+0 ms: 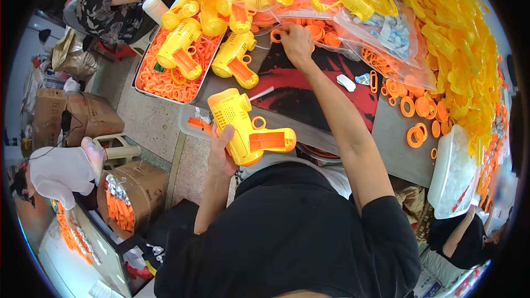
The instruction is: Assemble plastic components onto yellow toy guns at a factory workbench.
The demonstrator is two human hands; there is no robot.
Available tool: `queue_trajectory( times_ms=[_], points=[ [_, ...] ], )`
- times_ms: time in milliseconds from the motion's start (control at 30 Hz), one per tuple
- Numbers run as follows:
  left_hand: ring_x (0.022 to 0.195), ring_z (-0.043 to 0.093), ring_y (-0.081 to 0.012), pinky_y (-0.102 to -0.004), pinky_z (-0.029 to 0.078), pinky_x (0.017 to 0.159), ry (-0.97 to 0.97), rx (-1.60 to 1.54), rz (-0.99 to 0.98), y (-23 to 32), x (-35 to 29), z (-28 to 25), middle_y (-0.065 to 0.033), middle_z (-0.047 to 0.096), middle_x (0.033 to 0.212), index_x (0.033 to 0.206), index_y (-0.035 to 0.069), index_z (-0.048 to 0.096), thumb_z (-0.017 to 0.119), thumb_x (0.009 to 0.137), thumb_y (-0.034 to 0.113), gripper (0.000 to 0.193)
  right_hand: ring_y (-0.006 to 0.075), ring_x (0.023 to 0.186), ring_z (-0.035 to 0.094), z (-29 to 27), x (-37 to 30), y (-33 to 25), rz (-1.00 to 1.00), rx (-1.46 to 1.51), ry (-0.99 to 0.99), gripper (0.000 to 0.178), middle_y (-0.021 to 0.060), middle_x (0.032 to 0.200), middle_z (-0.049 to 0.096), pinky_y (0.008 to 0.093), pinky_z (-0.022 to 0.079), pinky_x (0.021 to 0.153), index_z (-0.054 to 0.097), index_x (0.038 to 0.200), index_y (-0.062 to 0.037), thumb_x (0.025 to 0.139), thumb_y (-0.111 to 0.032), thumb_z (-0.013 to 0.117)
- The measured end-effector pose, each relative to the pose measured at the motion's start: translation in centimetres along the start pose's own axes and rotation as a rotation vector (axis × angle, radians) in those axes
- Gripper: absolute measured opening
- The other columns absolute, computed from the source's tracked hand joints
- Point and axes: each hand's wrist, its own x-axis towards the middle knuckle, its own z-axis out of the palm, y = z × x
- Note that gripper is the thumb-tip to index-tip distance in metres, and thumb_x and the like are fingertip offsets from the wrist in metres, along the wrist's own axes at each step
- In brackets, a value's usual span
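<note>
My left hand (221, 152) is wrapped round a yellow toy gun (231, 120) held in front of my body. The gun has an orange trigger ring, and an orange compartment lies uncovered in its grip. My right arm stretches across the table to a heap of orange discs (316, 32). There the fingers of my right hand (297, 45) are closed at an orange ring (275, 36), which shows beside the fingertips. Further yellow toy guns (234, 58) lie to the left of that hand.
A metal tray (192, 97) of small orange parts stands at the table's left. Yellow half shells (458, 49) are piled at the right, above loose orange rings (407, 106) and a white bin (451, 174). Clear bags (386, 36) lie at the back. Other people sit nearby.
</note>
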Motion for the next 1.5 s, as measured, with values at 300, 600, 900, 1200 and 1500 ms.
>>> queue_trajectory(
  times_ms=[300,600,900,1200,1500],
  points=[
    [0.1,0.066,-0.0177,-0.0331,0.056,0.088,-0.037,0.005,-0.005,0.6,3.0,1.8,-0.0098,0.064,0.115,0.131,0.001,0.049,0.067,0.093,0.016,0.045,0.0357,0.082,0.068,-1.7,-1.1,-0.8,-0.121,0.011,-0.029,0.016,0.0147,0.088,0.071,0.0445,0.053,0.07,0.073,0.093,-0.0067,0.084,-0.019,0.069],
    [0.099,0.066,-0.0165,-0.0336,0.056,0.088,-0.034,-0.011,0.037,-0.3,3.0,2.6,-0.008,0.064,0.114,0.13,0.002,0.05,0.068,0.092,0.015,0.044,0.0369,0.086,0.067,-3.9,-2.2,-0.4,-0.335,-0.035,-0.132,0.014,0.0157,0.1,0.068,0.0451,0.053,0.074,0.07,0.093,-0.005,0.085,-0.014,0.064],
    [0.098,0.066,-0.017,-0.0343,0.056,0.088,-0.012,0.022,0.058,-0.6,2.9,3.0,-0.0089,0.064,0.115,0.133,0.004,0.048,0.068,0.092,0.012,0.046,0.0309,0.088,0.065,-4.1,-2.3,3.6,-0.351,0.18,-0.285,0.02,0.0145,0.106,0.064,0.0388,0.051,0.078,0.071,0.098,-0.0018,0.085,-0.018,0.072],
    [0.096,0.067,-0.0166,-0.0326,0.058,0.084,-0.128,0.18,0.129,0.1,6.2,7.1,-0.01,0.064,0.116,0.135,0.005,0.046,0.073,0.084,-0.001,0.058,0.0077,0.079,0.063,-13.5,-8.8,1.1,-0.05,0.549,-0.317,0.016,0.0099,0.11,0.065,0.0209,0.053,0.069,0.063,0.102,0.0004,0.089,-0.004,0.07],
    [0.102,0.067,-0.0134,-0.0288,0.055,0.088,-0.448,0.616,0.035,-1.3,7.5,10.6,-0.009,0.066,0.119,0.137,0.002,0.047,0.08,0.08,0.005,0.066,0.0171,0.087,0.064,-20.4,-11.9,1.0,-0.129,0.291,-0.163,0.038,0.0078,0.11,0.062,0.0284,0.052,0.071,0.052,0.122,-0.0032,0.087,0.002,0.068]
  ],
)
